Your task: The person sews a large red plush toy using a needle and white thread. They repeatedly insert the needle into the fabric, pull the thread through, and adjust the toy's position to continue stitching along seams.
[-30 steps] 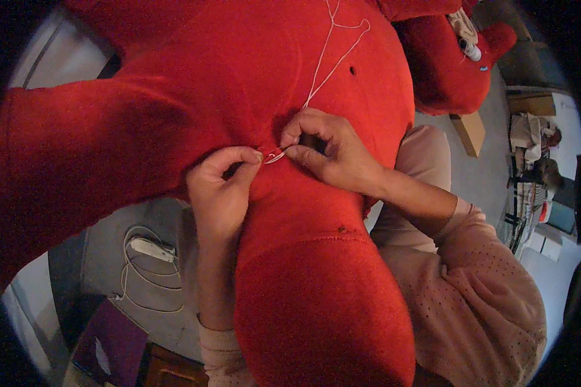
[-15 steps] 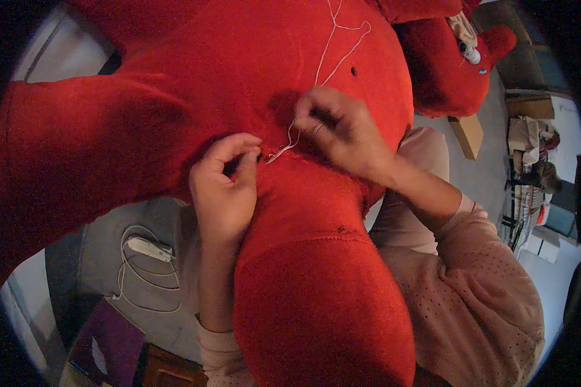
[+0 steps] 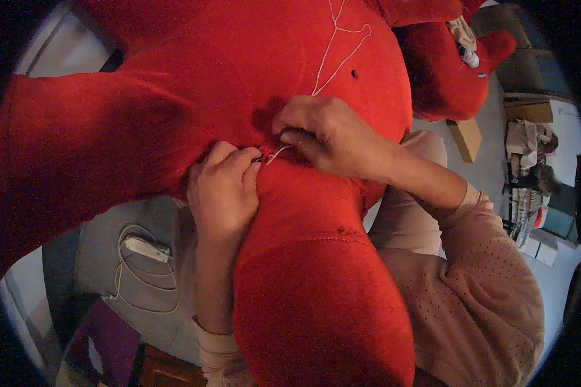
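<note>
A big stuffed red fabric piece (image 3: 316, 297) lies across my lap, with a rounded limb toward me. At the join of limb and body, my left hand (image 3: 224, 184) is closed, its fingertips pinching the red cloth beside a dark gap. Just right of it, my right hand (image 3: 319, 132) is closed low over the seam. White thread (image 3: 326, 68) runs from the seam into its fingers and emerges above in a long loop over the body. Whether a needle is between those fingers is hidden.
Another red stuffed piece (image 3: 442, 71) sits at the far right, with a white thread spool (image 3: 469, 57) on it. A white power strip with a looped cord (image 3: 147, 248) lies on the floor at left. A cardboard box (image 3: 465, 140) and a purple panel (image 3: 103, 342) are nearby.
My right hand has moved down and left, closer to the seam, and less thread shows between it and the cloth. The left fingers have closed down onto the fabric.
</note>
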Available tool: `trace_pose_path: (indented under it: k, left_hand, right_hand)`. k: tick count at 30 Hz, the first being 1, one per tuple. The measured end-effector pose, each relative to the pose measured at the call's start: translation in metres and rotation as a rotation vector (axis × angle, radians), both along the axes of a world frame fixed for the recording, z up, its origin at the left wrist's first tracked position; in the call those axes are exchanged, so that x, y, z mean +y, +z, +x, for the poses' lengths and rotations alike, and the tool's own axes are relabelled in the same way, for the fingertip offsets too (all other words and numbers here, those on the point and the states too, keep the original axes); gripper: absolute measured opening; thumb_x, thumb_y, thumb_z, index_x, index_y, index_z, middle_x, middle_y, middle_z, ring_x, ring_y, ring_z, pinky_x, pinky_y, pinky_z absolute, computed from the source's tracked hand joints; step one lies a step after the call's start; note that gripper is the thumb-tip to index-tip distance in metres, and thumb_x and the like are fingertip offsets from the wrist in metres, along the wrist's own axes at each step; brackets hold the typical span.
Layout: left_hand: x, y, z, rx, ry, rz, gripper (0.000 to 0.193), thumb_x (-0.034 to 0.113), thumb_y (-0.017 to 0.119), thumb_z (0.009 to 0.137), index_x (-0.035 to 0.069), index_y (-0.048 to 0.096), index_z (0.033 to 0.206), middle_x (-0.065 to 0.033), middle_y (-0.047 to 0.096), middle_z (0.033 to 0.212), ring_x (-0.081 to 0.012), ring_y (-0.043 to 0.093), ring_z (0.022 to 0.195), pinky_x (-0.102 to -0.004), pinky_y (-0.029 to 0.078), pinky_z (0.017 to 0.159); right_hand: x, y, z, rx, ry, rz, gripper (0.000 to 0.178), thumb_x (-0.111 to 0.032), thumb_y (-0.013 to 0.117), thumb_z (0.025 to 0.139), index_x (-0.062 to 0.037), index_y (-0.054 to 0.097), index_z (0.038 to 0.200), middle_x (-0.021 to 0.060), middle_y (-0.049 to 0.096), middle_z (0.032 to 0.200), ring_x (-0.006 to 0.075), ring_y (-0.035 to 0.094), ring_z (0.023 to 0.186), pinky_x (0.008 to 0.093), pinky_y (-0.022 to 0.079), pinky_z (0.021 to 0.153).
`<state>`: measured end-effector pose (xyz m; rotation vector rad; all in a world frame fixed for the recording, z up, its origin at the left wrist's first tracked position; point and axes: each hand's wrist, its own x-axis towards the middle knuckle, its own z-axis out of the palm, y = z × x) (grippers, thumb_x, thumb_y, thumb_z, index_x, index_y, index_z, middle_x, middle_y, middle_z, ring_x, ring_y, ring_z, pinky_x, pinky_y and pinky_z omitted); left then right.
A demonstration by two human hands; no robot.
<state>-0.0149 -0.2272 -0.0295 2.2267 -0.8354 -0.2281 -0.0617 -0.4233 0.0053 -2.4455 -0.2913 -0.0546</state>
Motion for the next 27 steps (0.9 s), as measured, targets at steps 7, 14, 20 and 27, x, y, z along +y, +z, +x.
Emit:
trace_pose_path:
  k: [7, 14, 20, 27]
  left_hand:
    - [-0.013, 0.000, 0.003, 0.004, -0.043, -0.028, 0.008, 0.011, 0.066, 0.075, 0.007, 0.067, 0.082, -0.0102, 0.060, 0.080, -0.0309, 0.060, 0.076, -0.0422, 0.047, 0.069]
    - [-0.006, -0.004, 0.000, 0.055, 0.007, -0.219, 0.008, 0.005, 0.067, 0.072, 0.004, 0.068, 0.080, -0.0124, 0.063, 0.079, -0.0311, 0.062, 0.073, -0.0384, 0.049, 0.066]
    - [-0.008, 0.000, 0.000, 0.087, 0.029, -0.226, 0.009, 0.003, 0.068, 0.074, 0.002, 0.069, 0.083, -0.0127, 0.066, 0.079, -0.0253, 0.065, 0.072, -0.0324, 0.051, 0.068]
    - [-0.010, 0.000, 0.000, 0.138, 0.043, -0.261, 0.010, 0.002, 0.068, 0.075, 0.002, 0.068, 0.085, -0.0115, 0.065, 0.080, -0.0246, 0.064, 0.074, -0.0319, 0.051, 0.069]
  right_hand:
    - [-0.010, -0.004, -0.008, 0.064, -0.054, -0.038, 0.011, -0.010, 0.058, 0.079, -0.0033, 0.058, 0.088, 0.0174, 0.062, 0.083, 0.0390, 0.060, 0.079, 0.0470, 0.048, 0.066]
    - [-0.001, -0.007, -0.030, 0.082, -0.160, -0.003, 0.009, -0.013, 0.057, 0.080, -0.0050, 0.060, 0.083, 0.0169, 0.061, 0.076, 0.0393, 0.060, 0.073, 0.0471, 0.049, 0.062]
    - [0.003, -0.010, -0.024, 0.005, -0.179, 0.276, 0.007, -0.002, 0.067, 0.076, -0.0014, 0.065, 0.082, 0.0095, 0.062, 0.075, 0.0223, 0.059, 0.072, 0.0328, 0.047, 0.064]
    - [0.005, -0.004, -0.019, 0.446, -0.482, 0.739, 0.006, -0.002, 0.069, 0.081, 0.0002, 0.069, 0.086, 0.0040, 0.067, 0.084, 0.0099, 0.059, 0.077, 0.0241, 0.048, 0.071]
